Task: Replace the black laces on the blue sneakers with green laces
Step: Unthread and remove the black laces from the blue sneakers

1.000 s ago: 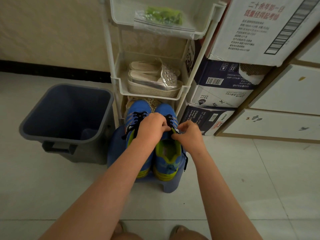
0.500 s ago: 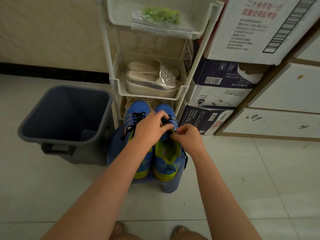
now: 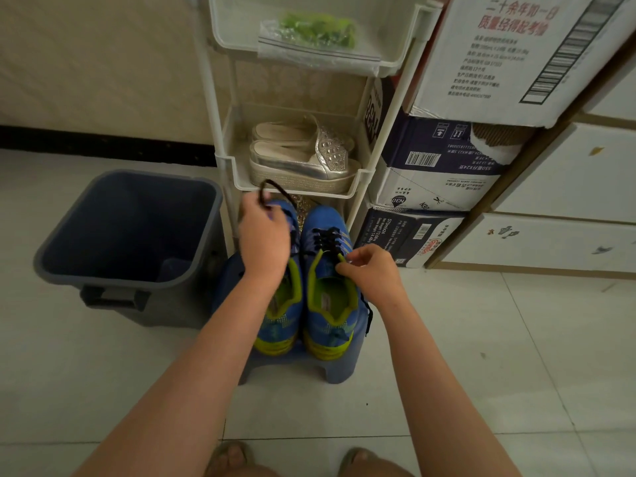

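Two blue sneakers with yellow-green lining stand side by side on a low blue stool (image 3: 339, 368). The right sneaker (image 3: 327, 287) still carries black lacing across its front. My left hand (image 3: 263, 239) is raised over the left sneaker (image 3: 278, 321) and pinches a black lace (image 3: 272, 189), which loops up above my fingers. My right hand (image 3: 371, 270) pinches the right sneaker's upper edge near the top eyelets. A loose black lace end (image 3: 368, 313) hangs down that shoe's outer side. Green laces in a clear bag (image 3: 316, 32) lie on the rack's top shelf.
A white plastic rack (image 3: 378, 160) stands right behind the stool and holds silver slip-on shoes (image 3: 303, 160). A grey bin (image 3: 127, 235) sits on the floor to the left. Stacked cardboard boxes (image 3: 440, 173) and white drawers (image 3: 568, 187) fill the right side. My feet show at the bottom edge.
My left hand has lifted up and to the left, pulling a length of black lace out with it. My right hand stays at the right sneaker's top eyelets.
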